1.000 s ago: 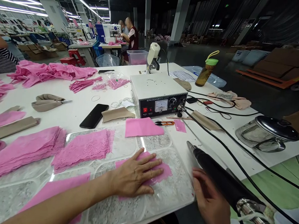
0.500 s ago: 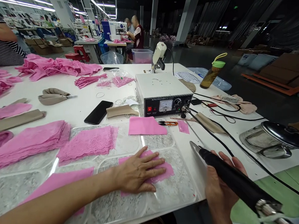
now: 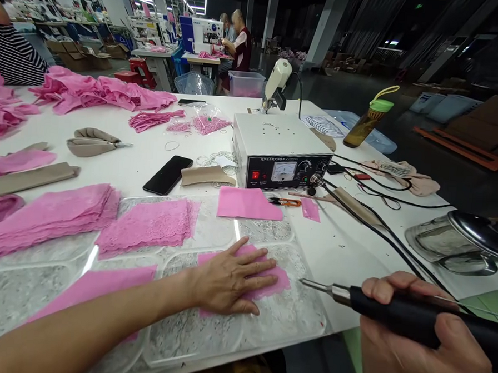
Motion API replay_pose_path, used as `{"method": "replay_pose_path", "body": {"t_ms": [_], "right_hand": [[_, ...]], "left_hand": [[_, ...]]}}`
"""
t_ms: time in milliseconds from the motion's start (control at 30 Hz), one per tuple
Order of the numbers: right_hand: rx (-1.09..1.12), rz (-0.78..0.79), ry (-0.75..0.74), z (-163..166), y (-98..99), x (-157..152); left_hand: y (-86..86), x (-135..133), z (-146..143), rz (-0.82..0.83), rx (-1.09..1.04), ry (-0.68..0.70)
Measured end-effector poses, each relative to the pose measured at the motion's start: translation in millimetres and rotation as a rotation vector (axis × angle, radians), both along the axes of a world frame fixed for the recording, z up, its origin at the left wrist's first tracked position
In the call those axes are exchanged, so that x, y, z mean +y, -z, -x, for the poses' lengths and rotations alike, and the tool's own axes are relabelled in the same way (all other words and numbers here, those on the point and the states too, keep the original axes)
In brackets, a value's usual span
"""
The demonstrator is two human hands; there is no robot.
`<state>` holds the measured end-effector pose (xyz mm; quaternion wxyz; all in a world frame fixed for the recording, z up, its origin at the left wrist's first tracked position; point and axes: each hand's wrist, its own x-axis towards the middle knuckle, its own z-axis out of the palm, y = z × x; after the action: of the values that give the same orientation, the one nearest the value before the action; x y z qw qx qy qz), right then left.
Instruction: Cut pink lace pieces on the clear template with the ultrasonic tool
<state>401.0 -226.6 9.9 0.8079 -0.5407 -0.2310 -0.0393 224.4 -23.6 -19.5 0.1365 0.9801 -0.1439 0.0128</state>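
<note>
My left hand (image 3: 231,280) lies flat with fingers spread on a pink lace piece (image 3: 280,278), which rests on a clear glass plate (image 3: 296,317) at the table's near edge. My right hand (image 3: 416,340) is wrapped round a black handheld tool (image 3: 396,312) with a metal tip (image 3: 314,285). The tip points left, just right of the lace piece and a little above the plate. A black cable (image 3: 380,232) runs from the tool to a white control box (image 3: 278,152) with a dial and knobs.
Stacks of pink lace (image 3: 47,220) (image 3: 147,225), a pink cloth (image 3: 248,203), a black phone (image 3: 168,174), orange snips (image 3: 284,201), a steel pot (image 3: 458,242) and a bottle (image 3: 369,120) lie on the white table. Another person in stripes (image 3: 13,57) stands far left; others sew at the back.
My right hand has picked the black tool up from the table and swung it level, tip now pointing left toward the lace. My left hand stayed flat on the lace piece.
</note>
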Motion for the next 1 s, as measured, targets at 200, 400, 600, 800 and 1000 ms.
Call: {"method": "replay_pose_path", "body": {"t_ms": [200, 400, 600, 800, 1000], "right_hand": [[0.084, -0.028, -0.023, 9, -6.0, 11], [0.101, -0.089, -0.065, 9, -6.6, 18], [0.103, -0.087, -0.096, 12, -6.7, 19], [0.081, -0.096, -0.125, 12, -4.1, 19], [0.061, -0.068, -0.135, 12, -2.9, 18]], "left_hand": [[0.7, 0, -1, 0.002, 0.001, 0.012], [0.4, 0, -1, 0.017, 0.027, 0.011], [-0.6, 0, -1, 0.015, 0.034, 0.014], [0.1, 0, -1, 0.004, 0.015, 0.017], [-0.4, 0, -1, -0.017, 0.011, 0.014]]}}
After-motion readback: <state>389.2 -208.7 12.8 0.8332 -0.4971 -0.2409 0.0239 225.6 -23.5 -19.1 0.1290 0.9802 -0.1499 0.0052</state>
